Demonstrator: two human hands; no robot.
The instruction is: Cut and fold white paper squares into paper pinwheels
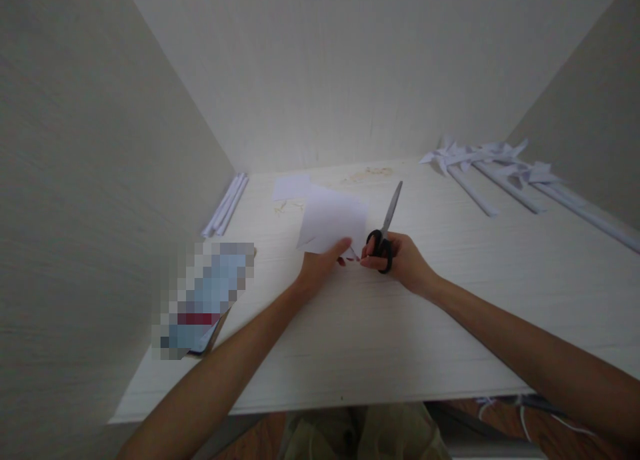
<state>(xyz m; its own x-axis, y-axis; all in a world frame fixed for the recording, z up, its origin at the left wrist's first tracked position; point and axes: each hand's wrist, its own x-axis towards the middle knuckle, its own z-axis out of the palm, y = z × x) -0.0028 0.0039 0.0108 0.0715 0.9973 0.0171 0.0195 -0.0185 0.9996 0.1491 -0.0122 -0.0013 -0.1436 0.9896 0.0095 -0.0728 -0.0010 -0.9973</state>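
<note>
My left hand (316, 268) pinches the near corner of a white, roughly square sheet of paper (333, 221), thumb on top and fingers underneath, so that grip is closed on the paper and keeps it just off the pale wood-grain bench (380, 327). My right hand (400, 260) has its fingers through the black loop handles of a pair of grey-bladed scissors (387, 223). That grip is closed on the handles. The blades lie together and point away from me, just to the right of the sheet's edge. The two hands nearly touch at the sheet's near corner.

To cut well from here, I judge I should hold the sheet taut and level with my left hand, open the blades wide before meeting the edge, and feed the paper into the deep part of the blades instead of snipping with the tips.

A smaller white paper piece (291, 187) lies flat beyond the sheet. A few rolled white paper tubes (226, 205) rest against the left wall. At the far right are folded white paper pinwheels on paper sticks (493, 170), well apart from my hands. A blurred, bluish flat object (205, 300) sits near my left forearm.
</note>
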